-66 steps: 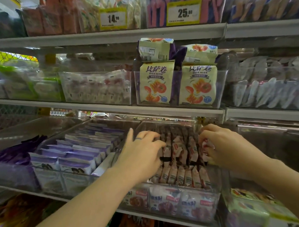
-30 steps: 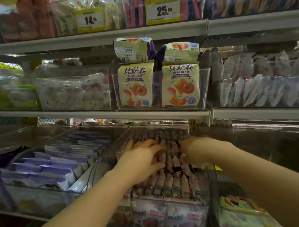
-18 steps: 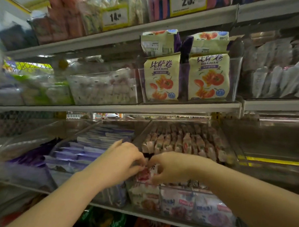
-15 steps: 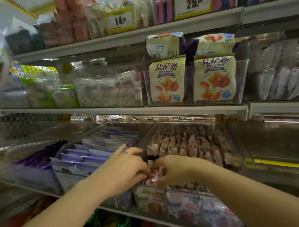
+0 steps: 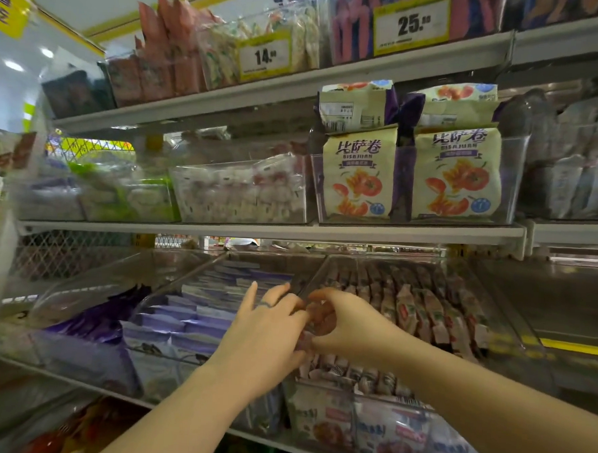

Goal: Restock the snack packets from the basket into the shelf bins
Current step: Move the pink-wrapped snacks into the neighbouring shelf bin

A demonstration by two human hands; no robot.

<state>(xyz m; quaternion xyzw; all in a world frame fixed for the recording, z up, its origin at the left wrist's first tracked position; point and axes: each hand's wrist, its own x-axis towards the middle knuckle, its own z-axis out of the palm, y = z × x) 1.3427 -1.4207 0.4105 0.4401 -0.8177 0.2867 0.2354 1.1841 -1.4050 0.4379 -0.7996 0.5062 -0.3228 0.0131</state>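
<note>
Store shelving (image 5: 410,236), clear bins in tiers. Rows of snack packets (image 5: 420,310) inside lower-shelf clear bin (image 5: 502,324). Both hands meeting at its front-left corner. Right hand (image 5: 351,328): fingers curled, pinching one reddish packet (image 5: 321,318) just above the rows. Left hand (image 5: 265,341): forefinger raised, others bent toward same packet, grip unclear, blurred. Purple packets (image 5: 201,311) in next bin left.
</note>
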